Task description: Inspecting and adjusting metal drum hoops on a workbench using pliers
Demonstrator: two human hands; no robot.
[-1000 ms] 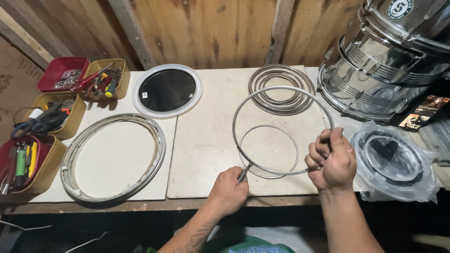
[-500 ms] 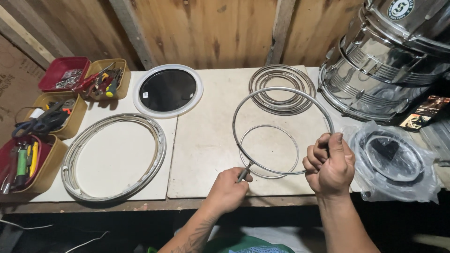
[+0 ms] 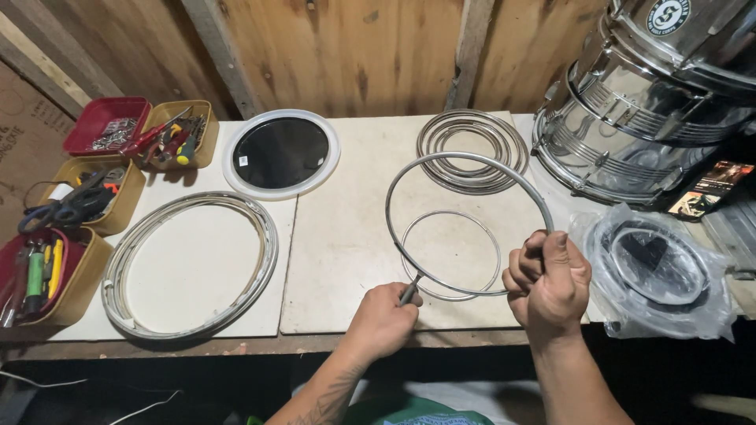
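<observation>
I have the large hoop in both hands, raised and tilted over the table's front edge. My right hand is clenched around its right side, fingers wrapped over the metal. My left hand is closed on its lower left part, near the table edge. Inside the hoop's outline I see a thinner ring lying flat on the tabletop. Behind it, a stack of hoops rests near the wooden wall. To the left lie a black drumhead and a wide rim. Trays of tools line the far left. On my right sit a bagged drumhead and chrome drums.
</observation>
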